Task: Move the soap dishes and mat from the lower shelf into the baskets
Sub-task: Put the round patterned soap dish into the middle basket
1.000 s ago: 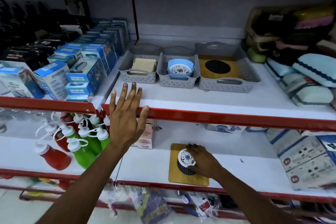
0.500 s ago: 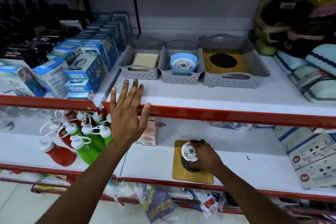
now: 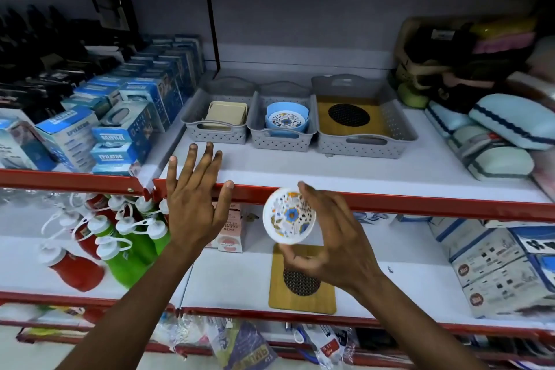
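My right hand (image 3: 332, 245) grips a round white soap dish (image 3: 286, 215) with a blue and orange flower print, held up in front of the red edge of the upper shelf. Below it a wooden mat (image 3: 301, 285) with a dark round mesh centre lies on the lower shelf. My left hand (image 3: 195, 201) is spread open against the upper shelf's red edge. Three grey baskets stand on the upper shelf: the left basket (image 3: 217, 135) holds beige dishes, the middle basket (image 3: 282, 141) holds a blue dish with a printed insert, the right basket (image 3: 365, 146) holds another wooden mat.
Blue boxes (image 3: 120, 129) fill the upper shelf at left; padded cases (image 3: 504, 129) pile up at right. On the lower shelf are red and green squeeze bottles (image 3: 120, 240) at left, a small pink carton (image 3: 229, 231), and white boxes (image 3: 498, 267) at right.
My right hand has lifted the printed soap dish off the wooden mat and raised it to the level of the upper shelf's edge. My left hand stays on that edge.
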The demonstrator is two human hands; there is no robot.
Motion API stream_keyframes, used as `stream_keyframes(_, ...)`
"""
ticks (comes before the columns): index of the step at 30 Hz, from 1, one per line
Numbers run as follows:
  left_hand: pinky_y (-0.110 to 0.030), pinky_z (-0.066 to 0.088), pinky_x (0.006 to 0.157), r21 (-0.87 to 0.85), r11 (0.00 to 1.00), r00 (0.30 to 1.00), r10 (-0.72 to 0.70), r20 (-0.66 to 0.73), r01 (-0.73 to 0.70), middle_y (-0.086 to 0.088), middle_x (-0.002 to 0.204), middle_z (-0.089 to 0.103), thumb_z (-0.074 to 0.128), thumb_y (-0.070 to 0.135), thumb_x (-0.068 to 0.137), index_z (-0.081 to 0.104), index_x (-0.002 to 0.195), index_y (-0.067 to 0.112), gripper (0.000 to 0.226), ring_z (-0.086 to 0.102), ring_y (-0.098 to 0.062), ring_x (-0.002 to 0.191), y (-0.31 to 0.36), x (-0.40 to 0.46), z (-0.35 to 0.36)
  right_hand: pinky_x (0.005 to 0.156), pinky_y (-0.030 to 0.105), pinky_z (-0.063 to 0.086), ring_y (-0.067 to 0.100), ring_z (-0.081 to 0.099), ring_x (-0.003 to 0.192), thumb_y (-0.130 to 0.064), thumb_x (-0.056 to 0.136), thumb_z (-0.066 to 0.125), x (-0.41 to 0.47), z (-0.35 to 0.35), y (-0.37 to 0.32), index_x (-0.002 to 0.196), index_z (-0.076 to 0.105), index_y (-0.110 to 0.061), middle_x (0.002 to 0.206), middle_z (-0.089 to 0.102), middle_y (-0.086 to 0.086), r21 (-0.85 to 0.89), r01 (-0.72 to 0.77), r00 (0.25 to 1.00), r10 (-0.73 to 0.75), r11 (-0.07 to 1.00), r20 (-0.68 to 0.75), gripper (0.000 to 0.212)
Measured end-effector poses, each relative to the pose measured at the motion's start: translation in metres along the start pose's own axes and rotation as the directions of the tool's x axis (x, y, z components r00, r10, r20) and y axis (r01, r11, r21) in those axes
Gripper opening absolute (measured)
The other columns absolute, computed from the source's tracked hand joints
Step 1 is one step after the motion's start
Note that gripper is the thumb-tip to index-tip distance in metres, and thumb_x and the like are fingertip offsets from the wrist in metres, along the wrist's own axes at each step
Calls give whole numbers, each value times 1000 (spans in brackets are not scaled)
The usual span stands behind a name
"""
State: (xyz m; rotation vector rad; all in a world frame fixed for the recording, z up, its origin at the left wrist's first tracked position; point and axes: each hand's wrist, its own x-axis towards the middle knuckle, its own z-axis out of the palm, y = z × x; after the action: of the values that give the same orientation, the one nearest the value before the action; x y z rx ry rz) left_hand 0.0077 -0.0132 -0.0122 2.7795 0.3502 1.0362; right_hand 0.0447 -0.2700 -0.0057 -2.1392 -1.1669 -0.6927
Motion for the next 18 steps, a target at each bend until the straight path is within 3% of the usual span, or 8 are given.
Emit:
stream_keyframes(5, -47, 10, 127, -4, 1000, 1000, 6, -2, -6, -2, 154, 44, 34, 46, 96, 48, 142, 17, 56, 27, -19, 151, 0, -2, -1, 84, 34, 60, 18, 56, 110, -50, 68, 77, 32, -4, -3, 145, 44, -7, 124, 58, 8, 87, -260, 965, 259, 962, 26, 94)
stream_keyframes(8, -46, 10, 127, -12, 1000, 1000, 7, 10, -7, -1, 155, 42, 35, 46, 96, 47, 143, 17, 57, 25, -17, 151, 0, -3, -2, 84, 29, 58, 14, 57, 107, -52, 67, 78, 39, -3, 0, 145, 43, -12, 124, 56, 6, 91, -336, 942, 335, 937, 28, 95)
stream_keyframes(11, -45, 8, 127, -25, 1000, 1000, 6, 16, -6, 0, 156, 41, 35, 46, 95, 46, 143, 18, 57, 24, -16, 152, 0, -3, -2, 87, 21, 48, 15, 55, 111, -51, 66, 82, 58, -9, 2, 143, 45, -15, 127, 59, 5, 61, -362, 932, 362, 930, 4, 93)
stream_keyframes(15, -43, 5, 128, -37, 999, 1000, 5, 23, -4, 1, 157, 39, 37, 46, 95, 45, 144, 20, 56, 23, -15, 152, 0, -1, -3, 76, 26, 51, 24, 61, 102, -58, 62, 76, 120, -14, 15, 130, 54, -20, 112, 72, 3, -48, -418, 909, 417, 907, -19, 81)
stream_keyframes(18, -44, 6, 128, -44, 999, 1000, 6, 29, -5, 2, 157, 40, 35, 47, 95, 45, 144, 20, 57, 23, -15, 152, -1, -2, -3, 78, 32, 52, 31, 62, 106, -67, 60, 73, 169, -5, 36, 121, 58, -16, 110, 71, 9, -150, -479, 869, 491, 865, 57, 80)
